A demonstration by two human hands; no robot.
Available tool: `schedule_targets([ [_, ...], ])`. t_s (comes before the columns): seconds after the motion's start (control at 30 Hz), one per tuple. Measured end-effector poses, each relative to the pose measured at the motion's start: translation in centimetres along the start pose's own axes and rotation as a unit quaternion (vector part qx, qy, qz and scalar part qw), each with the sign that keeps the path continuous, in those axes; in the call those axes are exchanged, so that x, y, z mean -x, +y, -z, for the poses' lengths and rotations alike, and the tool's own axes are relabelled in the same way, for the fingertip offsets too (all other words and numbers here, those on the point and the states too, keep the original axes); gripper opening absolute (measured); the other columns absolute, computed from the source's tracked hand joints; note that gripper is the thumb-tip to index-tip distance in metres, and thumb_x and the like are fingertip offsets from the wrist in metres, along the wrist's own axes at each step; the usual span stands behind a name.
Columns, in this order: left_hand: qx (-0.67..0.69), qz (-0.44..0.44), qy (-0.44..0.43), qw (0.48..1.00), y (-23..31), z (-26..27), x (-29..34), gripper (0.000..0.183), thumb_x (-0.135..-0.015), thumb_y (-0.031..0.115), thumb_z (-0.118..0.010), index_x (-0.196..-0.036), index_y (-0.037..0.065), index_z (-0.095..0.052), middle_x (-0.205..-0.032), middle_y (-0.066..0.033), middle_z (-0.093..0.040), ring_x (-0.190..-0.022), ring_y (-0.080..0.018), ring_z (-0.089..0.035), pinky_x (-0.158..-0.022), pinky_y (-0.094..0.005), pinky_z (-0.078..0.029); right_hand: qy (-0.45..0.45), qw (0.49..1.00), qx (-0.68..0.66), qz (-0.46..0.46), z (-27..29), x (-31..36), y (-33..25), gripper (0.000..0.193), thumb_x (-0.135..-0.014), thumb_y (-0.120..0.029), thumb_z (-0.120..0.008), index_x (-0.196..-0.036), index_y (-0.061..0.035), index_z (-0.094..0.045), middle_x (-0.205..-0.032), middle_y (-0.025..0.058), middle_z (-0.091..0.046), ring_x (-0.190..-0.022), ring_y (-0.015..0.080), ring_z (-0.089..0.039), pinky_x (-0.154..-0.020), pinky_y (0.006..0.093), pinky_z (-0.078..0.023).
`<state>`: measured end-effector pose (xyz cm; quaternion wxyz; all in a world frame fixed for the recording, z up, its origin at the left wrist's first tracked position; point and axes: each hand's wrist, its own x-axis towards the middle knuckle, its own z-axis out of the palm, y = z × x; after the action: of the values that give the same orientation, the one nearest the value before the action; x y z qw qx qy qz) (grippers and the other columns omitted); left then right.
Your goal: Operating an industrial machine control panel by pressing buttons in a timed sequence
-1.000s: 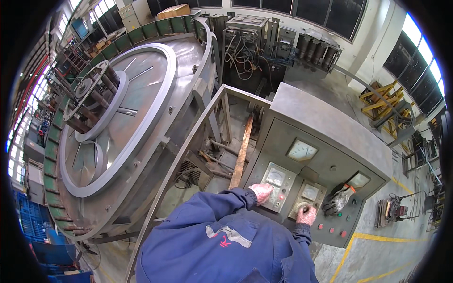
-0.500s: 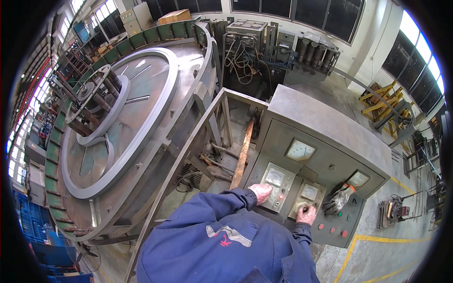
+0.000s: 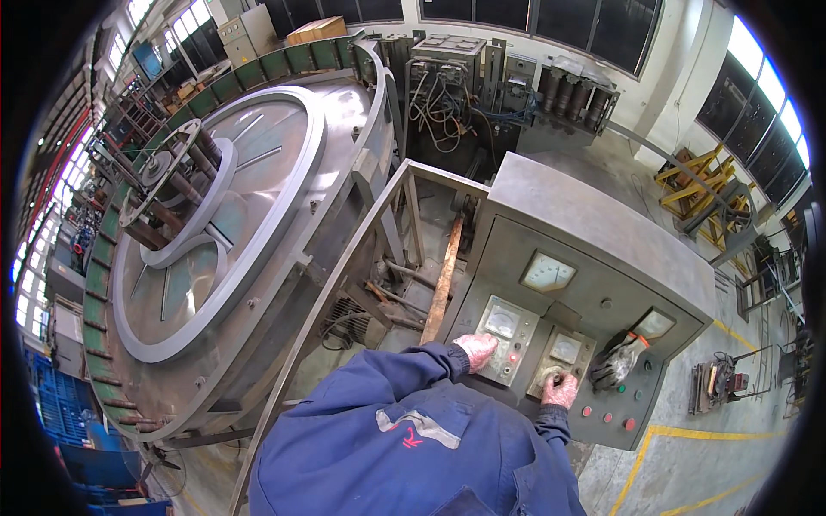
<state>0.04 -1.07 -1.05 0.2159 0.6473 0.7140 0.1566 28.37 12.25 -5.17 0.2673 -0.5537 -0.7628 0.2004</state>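
My left hand, in a thin see-through glove, rests at the left edge of the left meter module on a grey control cabinet. Its fingers are curled and closed; what they grip is hidden. My right hand, gloved the same way, is at the lower part of the right meter module. Thumb and fingers pinch around a dark knob there. A red lamp glows on the left module. Beside the right module, a dark work glove with an orange cuff hangs on the panel.
Left of the cabinet stands a big round turntable carrying a grey curved band. A metal frame and a wooden bar lie between them. Red push buttons sit low on the panel. Yellow lines mark the floor.
The turntable has rotated: its slots and the inner end of the curved band sit at different angles. Both hands stay at their places on the panel.
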Motion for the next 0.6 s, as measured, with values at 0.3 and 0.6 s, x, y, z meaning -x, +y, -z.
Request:
schedule_targets([
  [0.3,-0.006,0.003,0.015,1.000,-0.05,-0.27,0.08,0.029,-0.081,0.014,-0.061,-0.108,0.006,-0.052,-0.105,-0.0198,-0.063,-0.094,-0.0413,-0.067,-0.078,-0.0507,-0.055,0.004,1.000,-0.001,0.017,0.16,0.01,-0.21,0.027,-0.079,-0.015,-0.073,-0.102,-0.0013,-0.066,-0.101,0.0181,-0.062,-0.090,0.0340,-0.064,-0.081,0.0427,-0.052],
  [0.6,0.003,-0.009,0.013,1.000,-0.14,-0.26,-0.12,0.030,-0.082,0.016,-0.062,-0.108,0.005,-0.051,-0.104,-0.0210,-0.063,-0.093,-0.0428,-0.066,-0.078,-0.0513,-0.055,0.007,1.000,-0.001,0.009,-0.09,0.01,0.25,0.027,-0.079,-0.014,-0.074,-0.101,-0.0006,-0.066,-0.100,0.0187,-0.062,-0.092,0.0351,-0.063,-0.083,0.0419,-0.052],
])
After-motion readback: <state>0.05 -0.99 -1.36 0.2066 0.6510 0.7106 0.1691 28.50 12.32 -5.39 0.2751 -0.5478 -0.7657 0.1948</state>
